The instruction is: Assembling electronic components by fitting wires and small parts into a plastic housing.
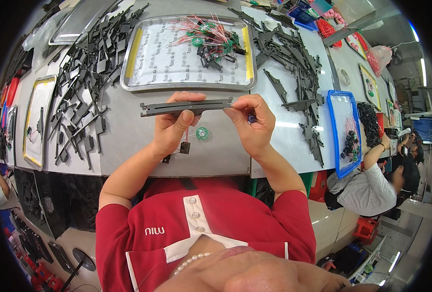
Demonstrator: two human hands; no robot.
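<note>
In my left hand (171, 121) is a long, narrow black plastic part (196, 105), held level above the worktable with the thumb on its near side. My right hand (251, 123) pinches the right end of the same part. Something small and dark blue (253, 118) shows among the right hand's curled fingers; its kind cannot be made out. Just below my left hand are a red wire, a small square dark circuit board (185, 147) and a green disc (202, 133). How they join the black part is hidden.
Ahead stands a metal tray (148, 87) with wired green and black electronic pieces (216, 44). Piles of black plastic parts flank it, left (87, 73) and right (293, 63). A blue tray (340, 168) lies at the right edge, near a co-worker in grey (371, 192).
</note>
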